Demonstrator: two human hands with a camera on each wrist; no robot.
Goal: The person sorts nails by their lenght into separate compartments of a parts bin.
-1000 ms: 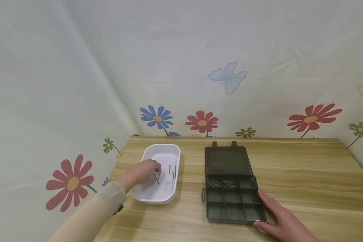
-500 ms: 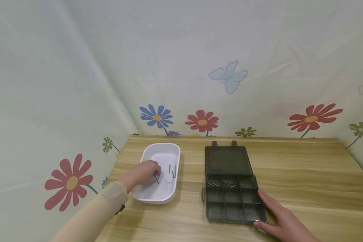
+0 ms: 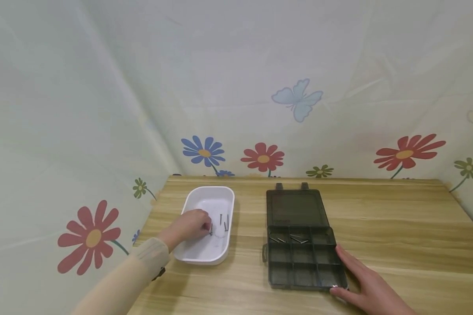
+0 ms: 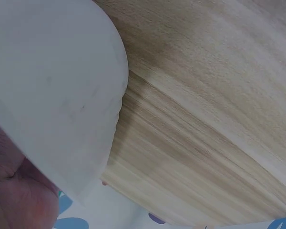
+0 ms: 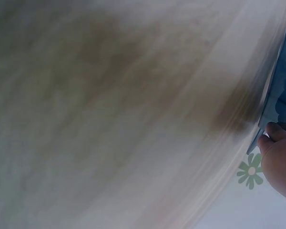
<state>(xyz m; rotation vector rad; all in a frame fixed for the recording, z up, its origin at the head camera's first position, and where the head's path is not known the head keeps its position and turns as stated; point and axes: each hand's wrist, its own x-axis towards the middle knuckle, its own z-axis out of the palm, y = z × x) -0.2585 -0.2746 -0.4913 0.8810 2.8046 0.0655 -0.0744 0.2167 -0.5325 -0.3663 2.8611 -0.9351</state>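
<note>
My left hand [image 3: 192, 225] reaches into the white tray [image 3: 217, 261], thumb and fingertips pinched together at a thin metal screw [image 3: 211, 230] near the tray's middle. Its fingers partly hide what lies beneath. A few more screws [image 3: 226, 224] lie at the tray's right side. To the right, a dark translucent compartment box [image 3: 304, 255] lies with its lid folded back. Short metal screws [image 3: 299, 239] rest in its back left and back middle compartments. My right hand [image 3: 364, 284] holds the box's front right corner, thumb at the front, fingers along the side.
Both containers stand on a wood-grain table [image 3: 244, 280], with a strip of tabletop between them. The lid [image 3: 297, 209] lies toward the back, its two latches pointing away. A flower-print cloth [image 3: 236, 87] hangs behind and along the left.
My left hand has shifted slightly right in the tray; a slanted screw seen by its fingertips is no longer visible there. My right hand and the box stay put.
</note>
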